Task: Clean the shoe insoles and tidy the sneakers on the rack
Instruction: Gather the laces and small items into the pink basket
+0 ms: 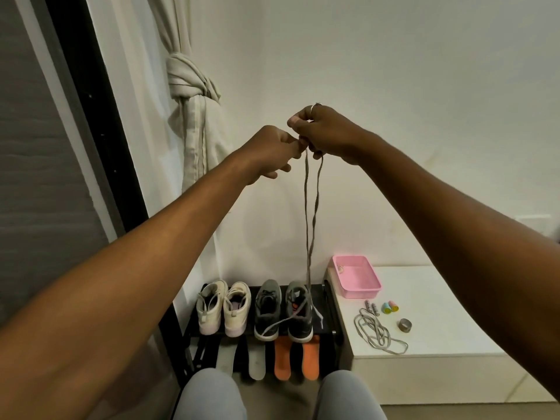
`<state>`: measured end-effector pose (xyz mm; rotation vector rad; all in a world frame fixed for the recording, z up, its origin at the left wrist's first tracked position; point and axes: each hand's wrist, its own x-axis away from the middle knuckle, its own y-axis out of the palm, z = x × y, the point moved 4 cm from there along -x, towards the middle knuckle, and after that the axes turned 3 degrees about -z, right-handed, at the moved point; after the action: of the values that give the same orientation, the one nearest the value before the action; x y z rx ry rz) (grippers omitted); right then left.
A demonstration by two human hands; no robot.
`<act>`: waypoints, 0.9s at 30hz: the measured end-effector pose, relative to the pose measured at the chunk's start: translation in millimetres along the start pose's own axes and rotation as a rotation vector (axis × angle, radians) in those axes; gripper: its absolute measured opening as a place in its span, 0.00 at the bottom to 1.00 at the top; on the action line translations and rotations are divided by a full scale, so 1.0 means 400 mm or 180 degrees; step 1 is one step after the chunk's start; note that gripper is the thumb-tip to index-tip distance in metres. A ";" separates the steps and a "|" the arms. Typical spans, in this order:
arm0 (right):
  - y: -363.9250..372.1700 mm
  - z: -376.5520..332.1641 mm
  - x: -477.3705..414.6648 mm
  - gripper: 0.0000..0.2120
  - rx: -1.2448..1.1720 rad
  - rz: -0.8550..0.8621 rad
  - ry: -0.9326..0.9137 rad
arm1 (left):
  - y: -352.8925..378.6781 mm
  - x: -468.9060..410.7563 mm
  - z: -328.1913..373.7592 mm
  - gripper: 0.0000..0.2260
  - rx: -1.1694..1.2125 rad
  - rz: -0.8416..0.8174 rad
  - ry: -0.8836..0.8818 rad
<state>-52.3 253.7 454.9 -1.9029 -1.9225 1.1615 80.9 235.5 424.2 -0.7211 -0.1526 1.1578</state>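
Both hands are raised in front of the wall, close together. My left hand (274, 153) and my right hand (324, 133) pinch the top of a grey shoelace (310, 213). The lace hangs down twisted to the right grey sneaker (299, 313) on the black rack (325, 298), and one end trails across the left grey sneaker (267, 310). A pair of cream sneakers (223, 307) stands at the rack's left. On a lower level lie two grey insoles (257, 363) and two orange insoles (310, 360).
A white cabinet (424, 301) to the right carries a pink tray (356, 275), a loose grey lace (377, 334), small pastel rolls (390, 307) and a metal ring (405, 325). A knotted curtain (191, 86) hangs at left. My knees (212, 395) are at the bottom.
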 end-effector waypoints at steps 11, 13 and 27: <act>-0.005 0.008 0.007 0.16 -0.0105 -0.0079 0.0096 | 0.006 -0.015 -0.009 0.13 -0.0142 0.0219 0.0145; -0.004 0.010 0.006 0.15 -0.0118 -0.0068 0.0114 | 0.011 -0.015 -0.011 0.15 -0.0132 0.0170 0.0105; -0.007 0.031 0.008 0.20 -0.0728 -0.0272 0.0229 | 0.028 -0.018 -0.014 0.25 -0.0340 0.0431 -0.0046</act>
<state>-62.6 252.4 446.9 -1.9189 -2.1531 0.8695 71.8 229.2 415.1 -0.8274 -0.1810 1.2916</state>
